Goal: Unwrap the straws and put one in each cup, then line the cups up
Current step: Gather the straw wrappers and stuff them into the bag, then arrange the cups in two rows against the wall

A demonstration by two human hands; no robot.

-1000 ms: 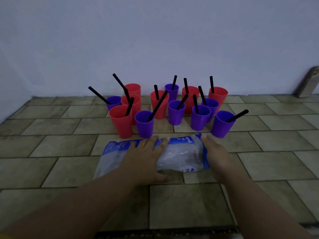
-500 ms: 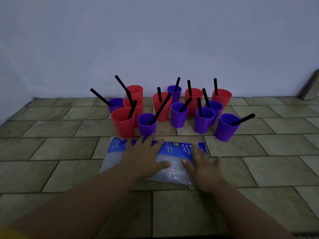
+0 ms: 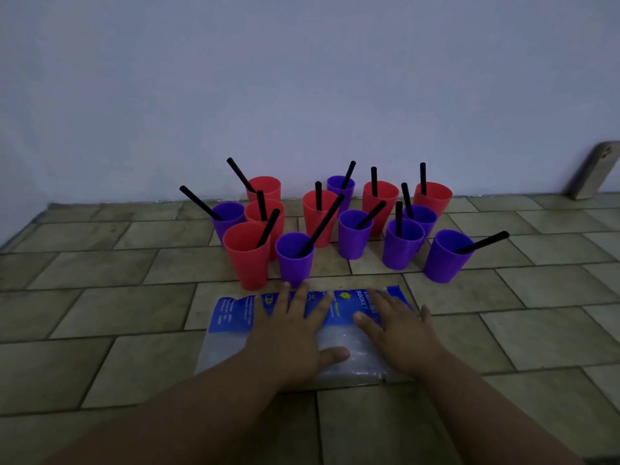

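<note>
I note red cups (image 3: 246, 263) and purple cups (image 3: 444, 263) clustered on the floor (image 3: 100, 313), one black straw (image 3: 483, 242) in each. Grip apart on both: left hand (image 3: 295, 333) and right hand (image 3: 399, 337) flat on plastic bag (image 3: 235, 313).

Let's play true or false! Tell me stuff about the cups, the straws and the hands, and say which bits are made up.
1. The left hand and right hand lie flat on the plastic packet. True.
2. The straws are white. False: they are black.
3. Each of the cups has a straw in it. True.
4. The cups are green and yellow. False: they are red and purple.
5. The cups stand in one straight line. False: they are bunched in a loose group.
</note>
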